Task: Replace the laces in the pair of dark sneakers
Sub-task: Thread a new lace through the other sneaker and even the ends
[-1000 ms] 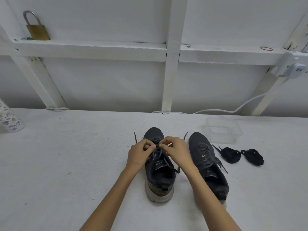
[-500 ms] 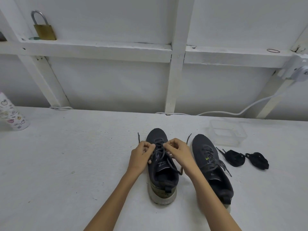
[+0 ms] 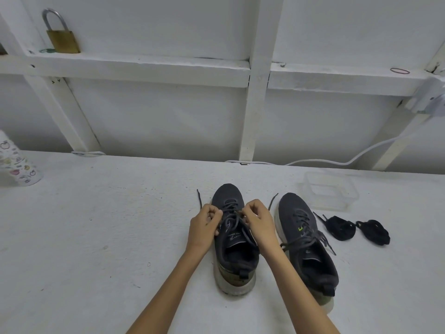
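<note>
The two dark sneakers stand side by side near the middle of the surface, toes toward its far edge. Both hands work at the left sneaker: the left hand and right hand each pinch its grey lace over the tongue with curled fingers, and the lace's loose ends lie either side of the toe. The right sneaker has its lace fully threaded. I judge the job barely begun: one lace is being loosened and none is replaced. Two bundled black laces, likely the replacements, lie toward the right edge, near a clear plastic container. A patterned cup sits at the left edge; nothing blocks the hands
</note>
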### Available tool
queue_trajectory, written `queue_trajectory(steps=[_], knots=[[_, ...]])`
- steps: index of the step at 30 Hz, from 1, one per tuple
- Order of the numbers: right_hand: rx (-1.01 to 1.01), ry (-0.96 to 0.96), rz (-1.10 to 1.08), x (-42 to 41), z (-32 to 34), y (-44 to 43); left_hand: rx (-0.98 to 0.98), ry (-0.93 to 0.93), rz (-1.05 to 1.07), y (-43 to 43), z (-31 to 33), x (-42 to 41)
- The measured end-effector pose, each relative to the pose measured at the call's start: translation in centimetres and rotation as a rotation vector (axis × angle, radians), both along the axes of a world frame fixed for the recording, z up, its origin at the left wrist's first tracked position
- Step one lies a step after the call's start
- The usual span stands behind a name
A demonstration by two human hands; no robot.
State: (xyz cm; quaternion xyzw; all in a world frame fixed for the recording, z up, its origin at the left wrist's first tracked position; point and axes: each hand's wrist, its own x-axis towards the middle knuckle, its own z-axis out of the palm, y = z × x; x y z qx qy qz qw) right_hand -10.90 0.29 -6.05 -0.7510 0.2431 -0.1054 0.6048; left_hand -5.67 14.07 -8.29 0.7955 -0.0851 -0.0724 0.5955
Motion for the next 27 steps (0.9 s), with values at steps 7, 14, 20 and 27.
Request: queue_trajectory(steps=[7,14,20,27], knots=[[0.076,-0.033,-0.078,-0.4,-0.2,0.6,-0.025,0.025,0.002,-0.3,0.4,0.2],[0.086,-0.156,-0.095,-2.1,-0.6,0.7,-0.082,0.089,-0.023,0.4,1.4,0.0],[0.108,-0.101,-0.017,-1.9,-0.5,0.1,-0.091,0.182,-0.176,1.4,2.3,-0.6],[-0.015,-0.068,0.128,-1.3,1.3,-0.7,0.109,0.067,-0.157,0.5,2.8,0.0]])
